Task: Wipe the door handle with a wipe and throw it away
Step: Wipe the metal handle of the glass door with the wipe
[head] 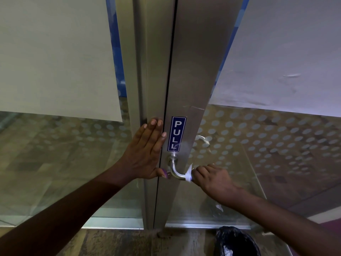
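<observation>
Right hand [208, 179] grips the wipe [189, 174] around the door handle [176, 169] at centre frame; left hand [147, 152] lies flat and open, empty, on the door frame [153, 80].

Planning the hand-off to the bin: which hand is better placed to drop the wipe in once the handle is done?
Probably the right hand: it already grips the wipe on the door handle, and the black-lined bin sits below it. The left hand lies flat on the door frame.

wipe [189, 174]: mostly hidden in right hand [209, 179] | handle [175, 168]: grip covered | bin bag [235, 242]: cut off by bottom edge
</observation>
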